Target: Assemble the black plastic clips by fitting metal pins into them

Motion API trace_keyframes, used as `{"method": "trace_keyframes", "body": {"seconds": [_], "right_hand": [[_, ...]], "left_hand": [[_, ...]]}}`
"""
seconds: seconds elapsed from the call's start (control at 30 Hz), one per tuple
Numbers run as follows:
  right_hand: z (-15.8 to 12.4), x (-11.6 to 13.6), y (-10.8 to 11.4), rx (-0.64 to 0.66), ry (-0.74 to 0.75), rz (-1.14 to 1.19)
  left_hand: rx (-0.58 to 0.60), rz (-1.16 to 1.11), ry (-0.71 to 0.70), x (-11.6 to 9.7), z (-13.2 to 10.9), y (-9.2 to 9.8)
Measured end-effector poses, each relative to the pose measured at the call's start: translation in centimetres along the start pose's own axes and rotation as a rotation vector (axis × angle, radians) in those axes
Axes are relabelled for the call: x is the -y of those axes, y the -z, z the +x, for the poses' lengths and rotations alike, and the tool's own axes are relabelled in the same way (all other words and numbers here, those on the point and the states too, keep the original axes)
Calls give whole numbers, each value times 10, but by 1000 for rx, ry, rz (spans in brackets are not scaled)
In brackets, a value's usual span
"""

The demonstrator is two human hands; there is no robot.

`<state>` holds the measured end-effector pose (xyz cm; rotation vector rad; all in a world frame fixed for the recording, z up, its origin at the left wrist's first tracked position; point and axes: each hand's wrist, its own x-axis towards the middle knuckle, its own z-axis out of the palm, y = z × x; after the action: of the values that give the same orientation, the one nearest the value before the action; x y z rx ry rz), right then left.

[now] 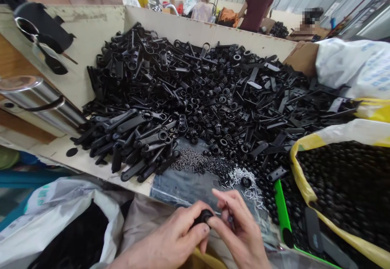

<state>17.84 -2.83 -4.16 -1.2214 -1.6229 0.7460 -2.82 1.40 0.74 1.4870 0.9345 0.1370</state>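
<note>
Basically, the left hand [170, 236] is clenched around a small black plastic part [204, 217] at bottom center, while the right hand [240, 232] pinches a tiny dark screw [230, 220] just beside it, below loose silver screws [245, 181] and a huge heap of black plastic parts [189, 94].
</note>
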Motion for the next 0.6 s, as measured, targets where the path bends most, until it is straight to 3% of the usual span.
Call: {"method": "trace_keyframes", "body": {"seconds": [0.1,0.3,0.4,0.53,0.6], "right_hand": [[-9,-3,-8,0,-110,99],[-8,-6,-19,-18,-364,213],[2,-4,-20,30,-454,260],[17,4,-13,51,-311,179],[24,7,-9,78,-216,144]], "left_hand": [[-38,85,-35,13,0,-8],[-304,520,-224,33,14,-24],[-381,456,-163,30,14,-19],[-207,118,78,18,6,-6],[-97,-103,123,13,5,-2]]}}
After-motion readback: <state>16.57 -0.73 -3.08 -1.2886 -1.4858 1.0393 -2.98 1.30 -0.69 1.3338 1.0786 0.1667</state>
